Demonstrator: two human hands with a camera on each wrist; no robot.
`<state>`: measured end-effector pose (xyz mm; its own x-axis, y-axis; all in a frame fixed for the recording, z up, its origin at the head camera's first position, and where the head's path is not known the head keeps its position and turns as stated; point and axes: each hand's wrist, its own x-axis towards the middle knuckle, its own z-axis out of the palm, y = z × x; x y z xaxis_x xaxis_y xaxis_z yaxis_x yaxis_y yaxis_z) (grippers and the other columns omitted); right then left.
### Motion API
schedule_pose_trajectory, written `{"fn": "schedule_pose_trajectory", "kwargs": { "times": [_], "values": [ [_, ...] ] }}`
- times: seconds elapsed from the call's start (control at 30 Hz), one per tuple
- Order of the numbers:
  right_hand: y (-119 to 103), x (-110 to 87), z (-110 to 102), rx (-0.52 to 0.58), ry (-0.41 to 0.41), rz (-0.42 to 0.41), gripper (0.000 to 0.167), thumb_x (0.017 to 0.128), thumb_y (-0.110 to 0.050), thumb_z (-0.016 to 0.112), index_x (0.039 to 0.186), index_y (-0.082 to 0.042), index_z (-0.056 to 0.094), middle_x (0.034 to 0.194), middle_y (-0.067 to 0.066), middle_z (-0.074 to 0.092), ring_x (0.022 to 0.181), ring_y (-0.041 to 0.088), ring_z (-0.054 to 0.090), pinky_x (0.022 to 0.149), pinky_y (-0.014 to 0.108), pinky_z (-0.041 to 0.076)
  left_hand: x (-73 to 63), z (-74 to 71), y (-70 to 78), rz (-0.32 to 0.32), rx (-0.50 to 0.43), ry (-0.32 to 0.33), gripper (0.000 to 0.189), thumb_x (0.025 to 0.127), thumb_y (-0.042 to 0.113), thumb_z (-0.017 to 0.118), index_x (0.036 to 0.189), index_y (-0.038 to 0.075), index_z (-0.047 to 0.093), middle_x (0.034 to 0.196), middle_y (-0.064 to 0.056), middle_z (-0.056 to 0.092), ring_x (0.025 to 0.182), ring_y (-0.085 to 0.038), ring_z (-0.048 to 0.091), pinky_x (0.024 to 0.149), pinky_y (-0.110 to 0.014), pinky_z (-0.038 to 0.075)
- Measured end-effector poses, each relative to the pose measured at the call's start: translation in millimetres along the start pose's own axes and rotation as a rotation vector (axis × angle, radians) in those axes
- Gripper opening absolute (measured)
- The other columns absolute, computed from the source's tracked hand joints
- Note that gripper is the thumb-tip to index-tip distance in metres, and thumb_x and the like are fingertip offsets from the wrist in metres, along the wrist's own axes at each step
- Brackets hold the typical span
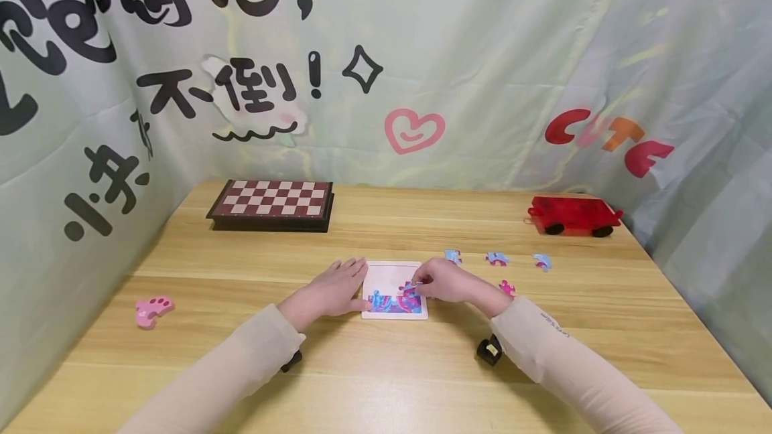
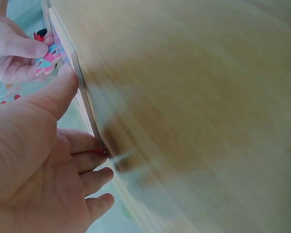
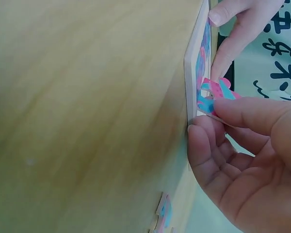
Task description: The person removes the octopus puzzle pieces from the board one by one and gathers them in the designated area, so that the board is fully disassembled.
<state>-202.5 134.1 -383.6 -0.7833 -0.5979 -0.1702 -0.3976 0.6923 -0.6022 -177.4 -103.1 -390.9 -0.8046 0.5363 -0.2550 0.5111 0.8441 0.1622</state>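
In the middle of the table lies a small white puzzle tray (image 1: 392, 273), its near part filled with joined pink, blue and purple puzzle pieces (image 1: 386, 305). My right hand (image 1: 449, 281) pinches a pink and blue puzzle piece (image 3: 218, 90) between thumb and fingers, tilted over the tray's right side. My left hand (image 1: 338, 288) rests at the tray's left edge with fingers extended; in the left wrist view its thumb (image 2: 63, 92) lies on the rim, and the fingers reach along the side.
Loose puzzle pieces (image 1: 497, 258) lie right of the tray, including a pink one (image 1: 506, 288) by the right wrist. A folded chessboard (image 1: 271, 206) sits at the back left and a red toy cart (image 1: 573, 214) at the back right. A pink palette-shaped piece (image 1: 153, 311) lies far left.
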Motion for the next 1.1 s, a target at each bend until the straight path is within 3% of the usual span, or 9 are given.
{"fn": "schedule_pose_trajectory", "kwargs": {
  "times": [0.27, 0.47, 0.67, 0.87, 1.1],
  "values": [
    [10, -11.7, -10, 0.128, -0.010, -0.059, 0.020, 0.089, 0.000, 0.053, 0.106, 0.003, 0.064, 0.072, 0.001, 0.056, 0.054, 0.009, 0.043, 0.048, 0.021, 0.039, 0.6, 0.2, 0.2, 0.000, 0.004, -0.002, 0.079, 0.089, 0.050, 0.050, 0.142, -0.004, 0.027, 0.149, -0.016, 0.019, 0.136, -0.031, 0.018, 0.109, -0.045, 0.013],
    [34, -29.6, -25, 0.238, 0.107, -0.058, 0.009, 0.088, -0.004, 0.058, 0.096, 0.000, 0.056, 0.080, 0.004, 0.056, 0.068, 0.016, 0.052, 0.057, 0.027, 0.047, -0.1, -0.3, 0.7, 0.008, -0.012, -0.001, 0.078, 0.089, 0.048, 0.051, 0.141, -0.005, 0.027, 0.149, -0.017, 0.019, 0.135, -0.031, 0.018, 0.109, -0.046, 0.013],
    [62, -59.5, -45, 0.309, 0.181, -0.007, 0.010, 0.088, -0.006, 0.060, 0.094, 0.002, 0.056, 0.081, 0.008, 0.057, 0.072, 0.020, 0.054, 0.061, 0.033, 0.050, -1.0, -0.3, 0.3, 0.009, -0.002, 0.000, 0.078, 0.090, 0.049, 0.050, 0.142, -0.005, 0.027, 0.149, -0.017, 0.019, 0.135, -0.031, 0.017, 0.109, -0.045, 0.013],
    [92, -92.7, -65, 0.301, 0.230, 0.091, 0.016, 0.089, -0.012, 0.061, 0.097, 0.001, 0.058, 0.081, 0.010, 0.058, 0.071, 0.027, 0.055, 0.062, 0.036, 0.050, -1.6, -0.4, -0.2, 0.014, -0.004, 0.005, 0.078, 0.090, 0.049, 0.050, 0.141, -0.005, 0.027, 0.149, -0.018, 0.019, 0.135, -0.032, 0.018, 0.109, -0.046, 0.013],
    [124, -126.4, -80, 0.241, 0.231, 0.213, 0.020, 0.089, -0.015, 0.062, 0.097, 0.003, 0.060, 0.074, 0.007, 0.056, 0.065, 0.018, 0.052, 0.058, 0.028, 0.048, -2.2, -1.4, 0.7, 0.020, -0.009, 0.007, 0.078, 0.090, 0.048, 0.051, 0.141, -0.006, 0.028, 0.148, -0.018, 0.020, 0.135, -0.032, 0.019, 0.109, -0.046, 0.014]
  ]
}}
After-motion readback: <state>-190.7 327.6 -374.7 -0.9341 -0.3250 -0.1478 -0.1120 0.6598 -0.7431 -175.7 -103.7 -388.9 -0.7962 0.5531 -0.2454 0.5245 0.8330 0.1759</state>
